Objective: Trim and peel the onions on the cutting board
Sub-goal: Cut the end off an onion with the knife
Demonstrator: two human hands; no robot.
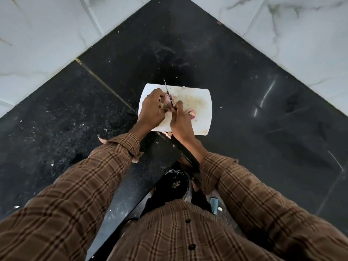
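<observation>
On the black stone counter (235, 95), near its front edge at the inner corner, sits a white cutting board (199, 102). Over the board's left half, the left hand (150, 110) curls its fingers round a purple onion (166, 100) and holds it just above or on the board; which of the two I cannot tell. The right hand (180, 121) closes its grip on a knife (168, 93), the handle hidden inside the fist, the thin blade running past the onion and pointing away from the person toward the back corner, its tip reaching beyond the board's far edge. The blade's long axis lies nearly front to back, leaning slightly left. A second onion (192, 114), partly peeled, lies on the board just to the right of the right hand.

The blade passes very close to the left thumb and fingertips, so a slip on loose, papery skin could likely carry the edge into them. The held onion is mostly covered, so its root and stem ends cannot be made out. Scraps of skin (168, 134) lie at the board's near edge and may drop off the counter.
</observation>
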